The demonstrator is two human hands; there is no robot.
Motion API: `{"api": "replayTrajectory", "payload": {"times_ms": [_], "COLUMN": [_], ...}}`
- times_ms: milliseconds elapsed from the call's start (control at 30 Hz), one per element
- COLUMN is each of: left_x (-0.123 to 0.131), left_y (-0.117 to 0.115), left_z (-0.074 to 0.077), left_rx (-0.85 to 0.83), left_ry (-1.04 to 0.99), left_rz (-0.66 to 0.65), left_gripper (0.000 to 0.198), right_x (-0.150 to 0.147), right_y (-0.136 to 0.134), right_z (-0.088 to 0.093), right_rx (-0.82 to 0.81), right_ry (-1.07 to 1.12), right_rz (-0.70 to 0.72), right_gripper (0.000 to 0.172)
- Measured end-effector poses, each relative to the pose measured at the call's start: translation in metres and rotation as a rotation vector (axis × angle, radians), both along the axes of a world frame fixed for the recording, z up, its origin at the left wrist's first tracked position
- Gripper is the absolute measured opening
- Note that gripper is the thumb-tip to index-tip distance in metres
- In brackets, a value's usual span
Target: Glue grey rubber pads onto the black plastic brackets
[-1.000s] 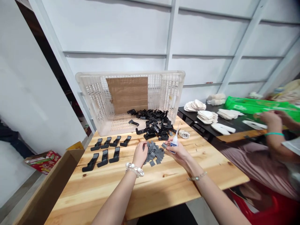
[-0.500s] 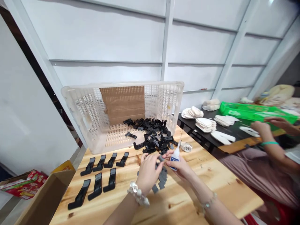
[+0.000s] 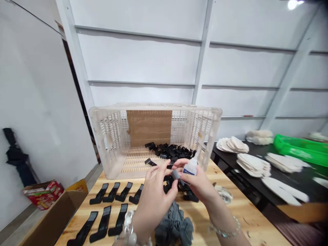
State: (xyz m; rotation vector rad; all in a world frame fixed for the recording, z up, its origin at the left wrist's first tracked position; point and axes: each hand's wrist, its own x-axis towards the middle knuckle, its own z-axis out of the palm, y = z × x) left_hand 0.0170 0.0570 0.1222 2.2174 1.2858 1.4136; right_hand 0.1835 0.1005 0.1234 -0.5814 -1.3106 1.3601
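Note:
My right hand (image 3: 198, 181) is wrapped round a small white glue bottle (image 3: 191, 166) with a blue label, its nozzle pointing up. A small grey pad (image 3: 175, 174) sits at the fingertips of my right hand. Beside it, my left hand (image 3: 156, 191) has thumb and fingers apart, with nothing visible between them. Below the hands lies a heap of grey pads (image 3: 176, 223) on the wooden table (image 3: 205, 225). Several black curved parts (image 3: 102, 223) stand in two rows at the left. More black parts (image 3: 174, 150) are piled in and before the crate.
A white plastic crate (image 3: 110, 167) lies on its side, with cardboard (image 3: 150, 128) inside. A roll of clear tape (image 3: 224, 194) is at the right. Beyond is a black table with white pads (image 3: 253, 164) and a green basket (image 3: 302, 148). An open carton (image 3: 48, 215) stands at the left.
The view has turned up and left, so the neighbouring person has left the picture. My hands are raised higher before the crate, and the left fingers have spread away from the pad.

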Motion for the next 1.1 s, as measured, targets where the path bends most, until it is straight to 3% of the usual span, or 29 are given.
{"api": "replayTrajectory", "payload": {"times_ms": [167, 300, 367, 467, 600, 800, 967, 1100], "left_x": [-0.002, -0.001, 0.0, 0.002, 0.018, 0.051, 0.063, 0.062], "left_y": [0.006, 0.029, 0.046, 0.074, 0.105, 0.116, 0.113, 0.115], "left_z": [0.007, 0.009, 0.006, -0.011, -0.05, -0.106, -0.126, -0.121], "left_rx": [-0.288, -0.511, -0.508, -0.494, -0.518, -0.496, -0.444, -0.409], "left_ry": [-0.155, -0.218, -0.14, 0.007, 0.164, 0.349, 0.307, 0.165], "left_rz": [-0.099, -0.306, -0.298, -0.182, -0.067, -0.01, 0.021, 0.027], "left_gripper": [0.059, 0.051, 0.042, 0.031, 0.023, 0.03, 0.029, 0.015], "right_x": [0.005, 0.013, 0.017, 0.019, 0.015, 0.017, 0.022, 0.02], "right_y": [0.022, 0.033, 0.036, 0.036, 0.033, 0.033, 0.029, 0.024], "right_z": [0.005, 0.0, -0.005, -0.009, -0.008, -0.01, -0.007, -0.004], "right_rx": [0.046, -0.015, -0.045, -0.081, -0.119, -0.132, -0.109, -0.087], "right_ry": [-0.172, -0.155, -0.094, 0.023, 0.086, 0.116, 0.136, 0.14], "right_rz": [0.213, 0.185, 0.089, -0.056, -0.103, -0.18, -0.21, -0.223], "right_gripper": [0.027, 0.023, 0.024, 0.029, 0.036, 0.036, 0.036, 0.037]}}
